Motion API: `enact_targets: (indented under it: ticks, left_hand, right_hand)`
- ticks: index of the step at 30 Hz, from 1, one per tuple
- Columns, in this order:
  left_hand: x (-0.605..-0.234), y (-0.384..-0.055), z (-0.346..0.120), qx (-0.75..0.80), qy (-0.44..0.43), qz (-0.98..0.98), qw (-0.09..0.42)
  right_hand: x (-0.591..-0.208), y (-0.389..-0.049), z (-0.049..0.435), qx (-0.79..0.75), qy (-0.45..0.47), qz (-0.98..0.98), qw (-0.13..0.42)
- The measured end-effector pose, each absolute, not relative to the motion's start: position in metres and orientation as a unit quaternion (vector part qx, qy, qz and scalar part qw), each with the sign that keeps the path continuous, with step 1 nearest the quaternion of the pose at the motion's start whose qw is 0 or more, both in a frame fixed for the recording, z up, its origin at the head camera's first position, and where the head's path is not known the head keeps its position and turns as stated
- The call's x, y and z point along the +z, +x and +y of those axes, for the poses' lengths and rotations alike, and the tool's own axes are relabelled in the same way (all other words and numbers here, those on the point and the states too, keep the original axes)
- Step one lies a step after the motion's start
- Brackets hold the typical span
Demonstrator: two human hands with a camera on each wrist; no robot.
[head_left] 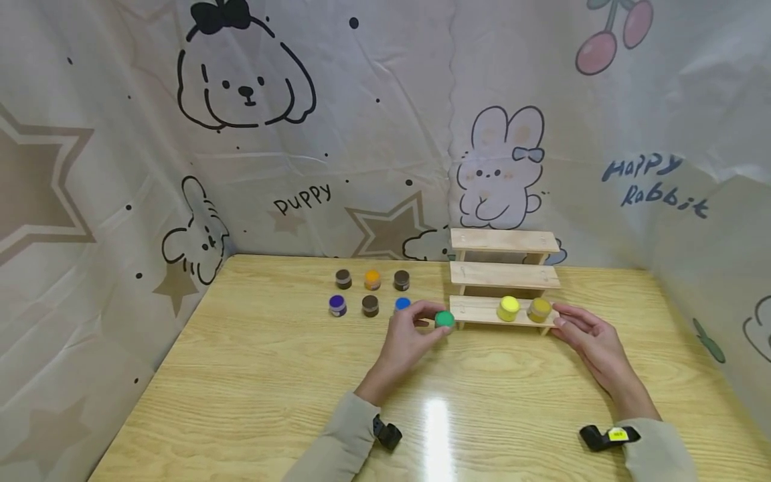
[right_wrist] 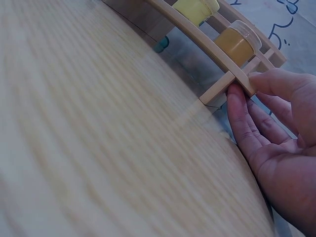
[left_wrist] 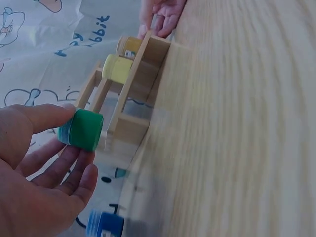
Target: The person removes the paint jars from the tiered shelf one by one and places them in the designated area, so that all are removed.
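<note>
My left hand (head_left: 407,340) pinches a small green paint jar (head_left: 445,319) between thumb and fingers, beside the left end of a three-step wooden display rack (head_left: 478,309). In the left wrist view the green jar (left_wrist: 87,129) is held off the table. At the rack's other end, my right hand (head_left: 602,349) grips the bottom step's edge, thumb above and fingers below in the right wrist view. On that step stand a bright yellow jar (head_left: 508,308) and, to its right, an ochre jar (head_left: 539,310) near the right fingertips.
Left of the rack, several jars stand in two rows, including an orange jar (head_left: 373,280), a purple jar (head_left: 338,306) and dark jars. A blue jar (head_left: 402,304) is partly hidden behind my left hand. A printed curtain (head_left: 373,134) hangs behind the wooden table (head_left: 241,375).
</note>
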State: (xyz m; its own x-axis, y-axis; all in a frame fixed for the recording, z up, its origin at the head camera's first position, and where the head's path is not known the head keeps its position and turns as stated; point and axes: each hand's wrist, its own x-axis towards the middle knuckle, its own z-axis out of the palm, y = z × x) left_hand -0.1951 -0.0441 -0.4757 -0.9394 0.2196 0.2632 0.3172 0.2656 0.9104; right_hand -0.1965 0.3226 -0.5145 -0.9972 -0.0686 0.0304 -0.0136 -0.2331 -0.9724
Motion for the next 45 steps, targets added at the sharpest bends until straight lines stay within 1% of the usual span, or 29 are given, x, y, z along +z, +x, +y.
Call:
enact_targets:
  ticks: [11, 18, 26, 38, 45]
  left_hand:
    - [-0.483, -0.190, -0.081, -0.585, -0.136, -0.799, 0.017]
    - [-0.485, -0.192, -0.095, -0.590, -0.113, -0.799, -0.020]
    - [-0.486, -0.193, -0.111, -0.582, -0.097, -0.806, -0.036]
    - [-0.490, -0.194, -0.116, -0.586, -0.106, -0.802, -0.045]
    - [-0.490, -0.194, -0.116, -0.589, -0.113, -0.799, -0.051]
  right_hand:
    - [-0.515, -0.197, 0.322, -0.782, -0.038, 0.622, 0.019]
    - [-0.515, -0.196, 0.323, -0.778, -0.032, 0.627, 0.013]
    - [-0.515, -0.198, 0.322, -0.787, -0.046, 0.615, 0.020]
    - [-0.516, -0.197, 0.323, -0.778, -0.038, 0.626, 0.014]
    - [-0.517, -0.197, 0.324, -0.784, -0.050, 0.619, 0.016]
